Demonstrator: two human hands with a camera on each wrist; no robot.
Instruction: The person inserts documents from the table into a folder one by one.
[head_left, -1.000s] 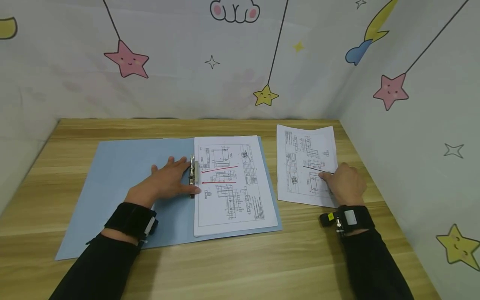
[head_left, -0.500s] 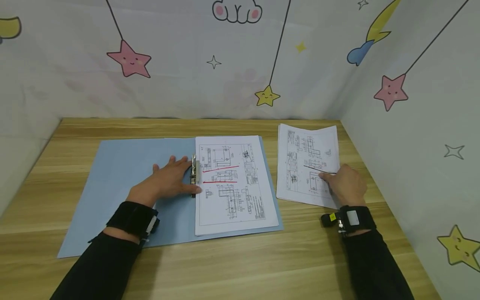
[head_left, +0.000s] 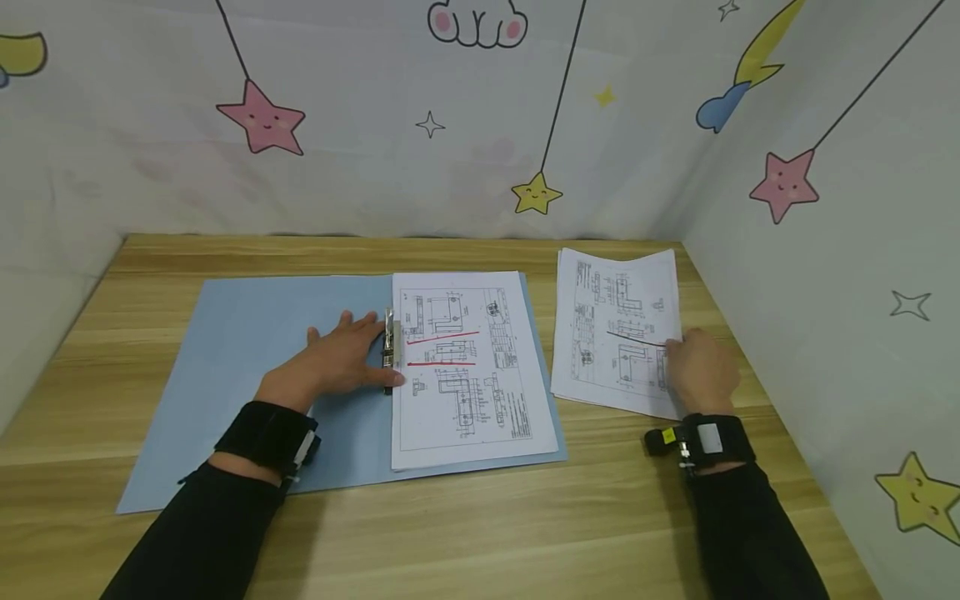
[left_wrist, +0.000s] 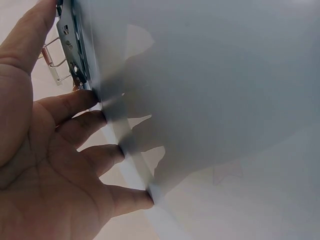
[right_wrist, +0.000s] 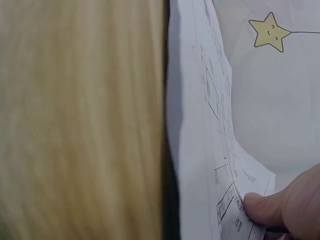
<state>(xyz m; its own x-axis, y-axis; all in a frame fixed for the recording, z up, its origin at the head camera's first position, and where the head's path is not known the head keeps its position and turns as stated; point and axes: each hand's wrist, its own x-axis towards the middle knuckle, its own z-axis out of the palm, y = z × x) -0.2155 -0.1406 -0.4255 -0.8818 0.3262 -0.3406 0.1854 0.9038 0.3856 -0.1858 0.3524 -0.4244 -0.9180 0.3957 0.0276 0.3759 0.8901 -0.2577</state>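
Observation:
A light blue folder (head_left: 247, 333) lies spread on the table, with a metal clip (head_left: 388, 350) along its middle. Drawing sheets (head_left: 510, 417) marked with two red lines cover its right half. My left hand (head_left: 333, 362) rests on the folder beside the clip, fingers spread and thumb lying across the clip's lower end. In the left wrist view the fingertips (left_wrist: 136, 197) touch the folder's glossy surface. To the right lie loose drawing sheets (head_left: 600, 321) with one black line. My right hand (head_left: 702, 371) pinches their right edge, thumb (right_wrist: 262, 207) on top; its other fingers are mostly hidden.
The wood-grain table (head_left: 480, 533) extends in front of the folder and between the two paper stacks. A printed cloth wall (head_left: 360, 183) stands along the back edge, and another (head_left: 847, 333) borders the right side.
The right thumb has drawn back toward the right edge of the loose sheets, whose edges now show slightly offset. The left hand stays in place on the folder. The head view has shifted slightly.

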